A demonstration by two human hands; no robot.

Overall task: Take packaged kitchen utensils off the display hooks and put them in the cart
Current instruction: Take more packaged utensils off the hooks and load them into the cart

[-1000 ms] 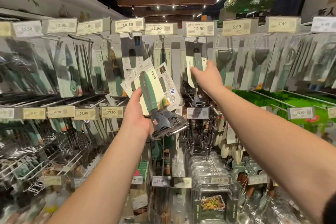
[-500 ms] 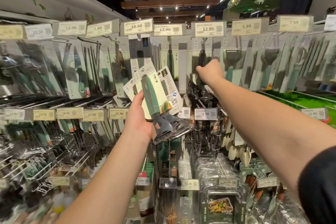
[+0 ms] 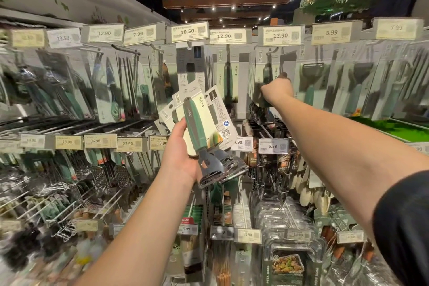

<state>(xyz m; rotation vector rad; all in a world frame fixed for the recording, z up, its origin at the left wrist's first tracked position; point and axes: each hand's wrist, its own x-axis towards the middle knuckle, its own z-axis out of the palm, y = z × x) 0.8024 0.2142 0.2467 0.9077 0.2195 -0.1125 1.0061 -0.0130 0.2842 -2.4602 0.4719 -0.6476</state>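
The left hand (image 3: 180, 158) grips a fanned stack of flat card-backed peelers (image 3: 202, 130) with green rubbery handles and grey metal heads, held in front of the hooks. The right hand (image 3: 277, 89) is curled round a hanging glossy packet (image 3: 267, 72) on the top hook row.

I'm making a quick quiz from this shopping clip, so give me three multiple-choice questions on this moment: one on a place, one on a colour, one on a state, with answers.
1. Which price tag hangs above the right hand? A 12.90 B 5.59 C 23.90
2. What colour is the handle of the front packaged utensil in the left hand? A red B green C yellow
3. What is the left hand doing? A hanging idle B pressing a shelf C gripping several packages

A: the 12.90 tag sits directly above.
B: the handle is green.
C: fingers wrap a fanned stack.
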